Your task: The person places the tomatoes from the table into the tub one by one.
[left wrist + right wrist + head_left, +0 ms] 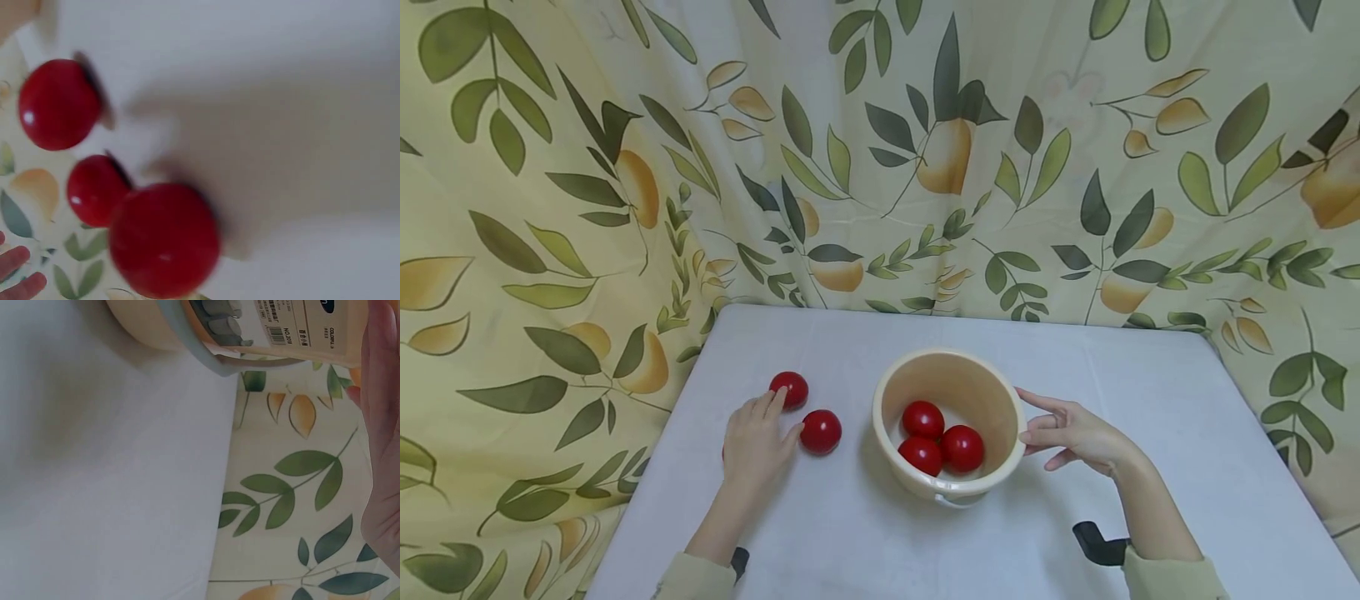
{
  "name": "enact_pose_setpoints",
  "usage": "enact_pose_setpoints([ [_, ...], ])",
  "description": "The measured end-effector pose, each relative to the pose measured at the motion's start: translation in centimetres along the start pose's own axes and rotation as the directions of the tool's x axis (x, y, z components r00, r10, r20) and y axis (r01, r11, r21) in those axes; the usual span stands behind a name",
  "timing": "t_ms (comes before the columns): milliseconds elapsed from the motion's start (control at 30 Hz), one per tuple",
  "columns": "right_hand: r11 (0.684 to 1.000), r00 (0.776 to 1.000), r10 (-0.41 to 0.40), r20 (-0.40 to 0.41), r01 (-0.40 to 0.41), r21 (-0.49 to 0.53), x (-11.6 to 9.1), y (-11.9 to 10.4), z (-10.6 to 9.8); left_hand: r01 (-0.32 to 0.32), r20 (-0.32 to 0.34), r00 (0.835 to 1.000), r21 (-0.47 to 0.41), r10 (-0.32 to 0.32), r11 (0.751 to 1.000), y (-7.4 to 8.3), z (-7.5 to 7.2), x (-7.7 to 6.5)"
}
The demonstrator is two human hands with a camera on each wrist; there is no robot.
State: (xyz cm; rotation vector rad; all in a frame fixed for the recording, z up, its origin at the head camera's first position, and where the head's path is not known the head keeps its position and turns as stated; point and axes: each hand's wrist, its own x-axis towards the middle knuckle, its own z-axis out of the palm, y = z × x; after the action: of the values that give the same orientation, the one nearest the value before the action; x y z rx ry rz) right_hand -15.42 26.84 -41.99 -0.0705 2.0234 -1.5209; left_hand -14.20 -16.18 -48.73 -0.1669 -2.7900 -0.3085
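Observation:
A cream bucket (883,408) with a pale handle (955,502) stands at mid-table, three glossy red balls (962,448) inside it. My right hand (1075,433) rests its fingertips against the bucket's right side near the rim, fingers extended; the right wrist view has this hand (384,425) beside the bucket's printed label (294,328). To the left, my left hand (756,437) reaches over more red balls with spread fingers. Its fingertips overlap the far ball (790,390), and its thumb is right at the nearer ball (821,432). A third ball (165,240), mostly hidden by this hand in the head view, shows in the left wrist view.
A white cloth covers the table (1075,367). Behind it and along both sides hangs a curtain (880,150) with a leaf and fruit print. Dark straps (1101,546) are at the wrists by the sleeves (1172,577).

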Motion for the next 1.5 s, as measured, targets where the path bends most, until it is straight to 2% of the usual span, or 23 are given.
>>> enact_pose_setpoints([
  [133, 1.000, 1.000, 0.000, 0.003, 0.000, 0.002, 0.0, 0.1, 0.0, 0.076, 0.098, 0.992, 0.041, -0.080, 0.996, -2.0, 0.7, -1.4],
  [267, 1.000, 1.000, 0.003, 0.001, -0.003, 0.002, 0.0, 0.1, 0.0, 0.148, 0.202, 0.966, 0.084, -0.163, 0.985, -3.4, 1.1, -2.6],
  [400, 1.000, 1.000, 0.011, -0.005, -0.011, 0.000, 0.0, 0.0, 0.1, 0.187, 0.268, 0.939, 0.123, -0.214, 0.975, -4.5, 1.3, -3.3],
  [500, 1.000, 1.000, 0.017, -0.009, -0.017, -0.008, 0.0, 0.0, 0.1, 0.201, 0.279, 0.932, 0.137, -0.232, 0.970, -5.2, 1.7, -3.7],
  [633, 1.000, 1.000, 0.020, -0.012, -0.020, -0.018, 0.0, 0.0, 0.1, 0.215, 0.261, 0.934, 0.127, -0.242, 0.968, -5.9, 2.1, -4.2],
  [833, 1.000, 1.000, 0.009, 0.001, -0.009, -0.007, 0.0, 0.0, 0.1, 0.242, 0.270, 0.926, 0.116, -0.265, 0.963, -6.3, 2.4, -4.4],
  [1100, 1.000, 1.000, 0.005, 0.006, -0.005, 0.010, 0.0, 0.2, 0.1, 0.267, 0.248, 0.925, 0.116, -0.288, 0.957, -6.4, 2.9, -4.3],
  [1200, 1.000, 1.000, 0.008, 0.004, -0.008, 0.009, 0.0, 0.3, 0.1, 0.264, 0.230, 0.931, 0.115, -0.284, 0.958, -6.4, 3.1, -4.0],
  [1367, 1.000, 1.000, 0.009, -0.005, -0.009, 0.000, 0.0, 0.3, 0.0, 0.230, 0.188, 0.951, 0.106, -0.247, 0.967, -6.0, 3.0, -2.3],
  [1500, 1.000, 1.000, 0.005, -0.006, -0.005, 0.002, 0.0, 0.3, 0.0, 0.171, 0.142, 0.973, 0.079, -0.180, 0.982, -4.6, 2.0, -0.2],
])
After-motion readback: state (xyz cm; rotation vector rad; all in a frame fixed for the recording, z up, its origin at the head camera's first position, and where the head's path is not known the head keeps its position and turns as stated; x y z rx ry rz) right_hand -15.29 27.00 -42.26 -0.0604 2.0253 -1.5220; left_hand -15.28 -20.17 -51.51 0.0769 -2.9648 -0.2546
